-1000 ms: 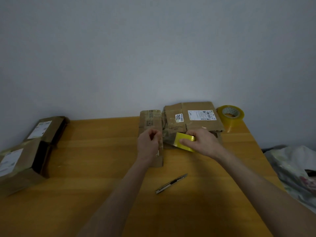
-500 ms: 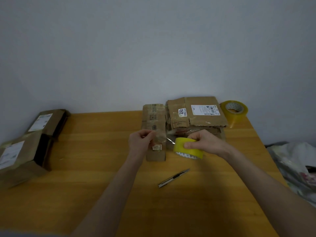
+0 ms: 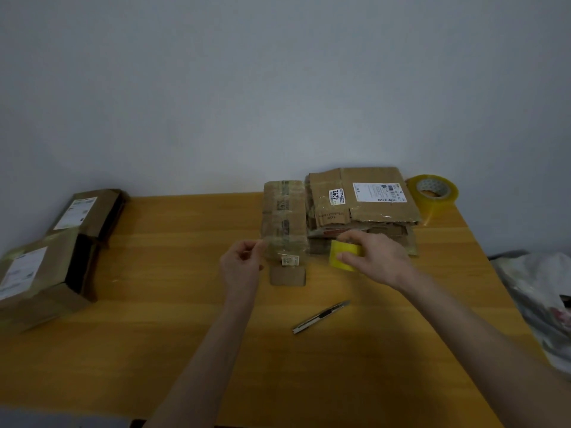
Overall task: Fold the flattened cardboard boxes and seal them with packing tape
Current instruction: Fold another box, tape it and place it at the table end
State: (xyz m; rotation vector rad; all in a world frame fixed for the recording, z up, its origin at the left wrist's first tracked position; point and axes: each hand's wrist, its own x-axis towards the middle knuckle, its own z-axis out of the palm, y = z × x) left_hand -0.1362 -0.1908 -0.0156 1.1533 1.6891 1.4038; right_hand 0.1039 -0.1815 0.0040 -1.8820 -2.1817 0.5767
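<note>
Wooden worktop (image 3: pixel 185 335), grey wall (image 3: pixel 278 88) behind. Sealing step: my left hand (image 3: pixel 242 264) pinches the tape strip (image 3: pixel 279 252) at the left edge of the small box (image 3: pixel 285 220), my right hand (image 3: pixel 375 257) grips the tape roll (image 3: pixel 341 253) just right of it. Next, I reckon: press strip down, cut with the knife (image 3: pixel 321 316). Count: two rolls incl. the spare roll (image 3: pixel 432 193), one knife, one flat stack (image 3: pixel 364 208), two folded boxes (image 3: pixel 89 214) far left

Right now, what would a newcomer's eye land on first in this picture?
The bright yellow tape roll mid-table, gripped by the right hand, with the left hand pinching what looks like the tape end at the left edge of a narrow cardboard box. Next, the flattened cardboard stack behind it and a second tape roll at the far right corner.
</note>
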